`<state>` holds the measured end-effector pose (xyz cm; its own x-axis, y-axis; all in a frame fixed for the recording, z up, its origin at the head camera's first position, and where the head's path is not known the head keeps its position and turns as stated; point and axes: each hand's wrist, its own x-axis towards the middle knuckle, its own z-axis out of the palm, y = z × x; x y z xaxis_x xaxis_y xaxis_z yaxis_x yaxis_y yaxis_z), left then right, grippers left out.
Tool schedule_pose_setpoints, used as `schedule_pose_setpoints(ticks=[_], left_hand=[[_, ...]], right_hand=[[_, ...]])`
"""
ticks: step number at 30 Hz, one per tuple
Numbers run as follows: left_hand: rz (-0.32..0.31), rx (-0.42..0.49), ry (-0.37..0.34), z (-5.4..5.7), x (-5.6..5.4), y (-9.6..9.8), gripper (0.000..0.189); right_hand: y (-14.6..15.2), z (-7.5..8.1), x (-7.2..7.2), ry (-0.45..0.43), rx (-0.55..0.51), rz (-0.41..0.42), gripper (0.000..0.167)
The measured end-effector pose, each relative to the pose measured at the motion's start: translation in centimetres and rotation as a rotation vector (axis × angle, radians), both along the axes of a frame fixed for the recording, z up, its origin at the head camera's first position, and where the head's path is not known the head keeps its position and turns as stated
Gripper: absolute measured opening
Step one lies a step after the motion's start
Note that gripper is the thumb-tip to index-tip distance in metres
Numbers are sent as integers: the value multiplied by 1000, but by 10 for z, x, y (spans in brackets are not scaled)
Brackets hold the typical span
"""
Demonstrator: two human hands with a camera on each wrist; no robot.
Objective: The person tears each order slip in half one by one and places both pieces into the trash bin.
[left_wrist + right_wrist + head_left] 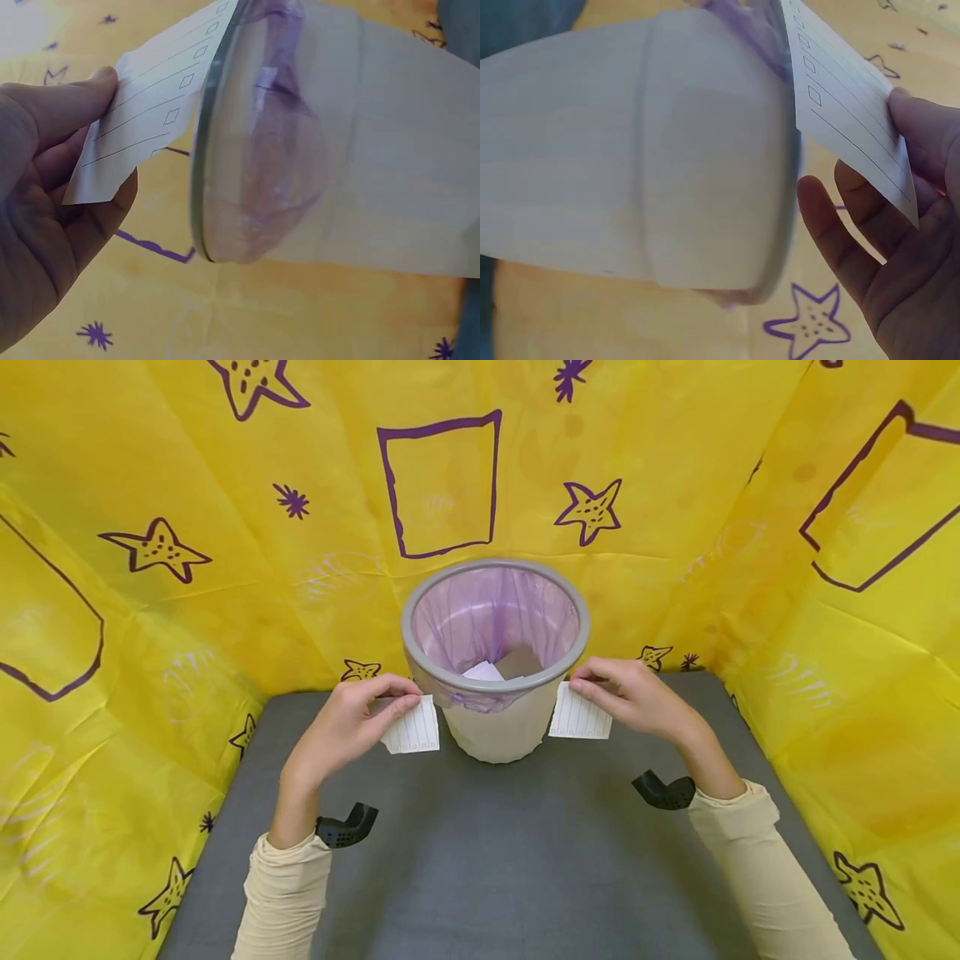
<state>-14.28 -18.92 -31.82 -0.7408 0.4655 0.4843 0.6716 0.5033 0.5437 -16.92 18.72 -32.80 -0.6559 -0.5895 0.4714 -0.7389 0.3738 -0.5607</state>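
My left hand (352, 720) pinches a lined piece of paper (415, 729) between thumb and fingers, just left of the trash can. On the other side, my right hand (633, 695) pinches a second lined piece of paper (581, 713). Both pieces hang down beside the can and show printed lines with a row of small checkboxes; the left one has a torn-looking edge in the left wrist view. Between the hands stands the pale trash can (495, 735) with a grey rim and a translucent purple bag (480, 618). Inside lie white paper (483, 672) and a brown-grey piece (521, 662).
The can stands upright toward the back of a dark grey table (495, 860). Yellow cloth walls (337, 443) with purple drawings enclose the table at the back and both sides. A black wrist mount (348, 827) is on the left wrist, another mount (663, 791) on the right.
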Motion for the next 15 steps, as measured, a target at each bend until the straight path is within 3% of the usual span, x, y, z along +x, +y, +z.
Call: schedule_pose_setpoints(ticks=[5,15], left_hand=[[-10,5,21,19,-14,4,10],[-24,-19,-21,52,-39,10,10]], right_hand=[[1,21,-12,-16,25,-15,7],[-4,49,-31,1,37,-27,4]])
